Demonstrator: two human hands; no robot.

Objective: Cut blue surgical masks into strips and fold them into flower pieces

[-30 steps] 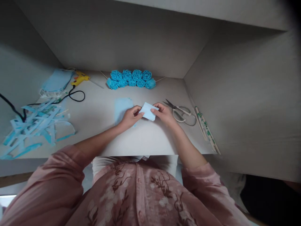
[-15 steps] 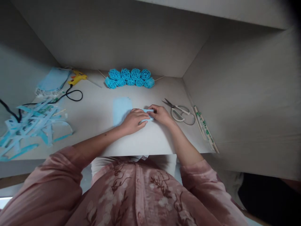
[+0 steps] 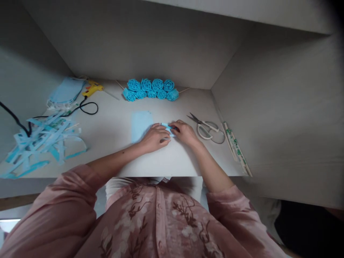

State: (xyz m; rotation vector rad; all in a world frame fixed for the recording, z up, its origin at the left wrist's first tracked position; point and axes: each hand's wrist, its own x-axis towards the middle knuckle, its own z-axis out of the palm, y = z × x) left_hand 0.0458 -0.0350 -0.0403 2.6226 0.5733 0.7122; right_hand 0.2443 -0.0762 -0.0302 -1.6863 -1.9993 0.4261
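A small light-blue fabric piece (image 3: 167, 126) lies on the table between my two hands, its lower part partly covered by fingers. My left hand (image 3: 156, 139) rests on it with fingers stretched out flat and the thumb apart. From the right, my right hand (image 3: 184, 132) pinches the same piece between bent fingers; the exact grip is partly hidden. Just left of them, a flat light-blue rectangular sheet (image 3: 141, 123) lies under the edge of my left hand. Scissors (image 3: 205, 129) with white handles lie partly open beside my right hand.
Blue rolled roses (image 3: 152, 89) stand in rows at the back wall. To the left are a yellow glue gun (image 3: 92, 88) with a black cord, stacked face masks (image 3: 67, 90) and a pile of blue strips (image 3: 43, 139). Wrapped sticks (image 3: 238, 148) lie along the right wall.
My right fingers have curled further over the blue fabric piece, whose upper edge looks folded differently. My left hand stays on it. The whole view has shifted slightly.
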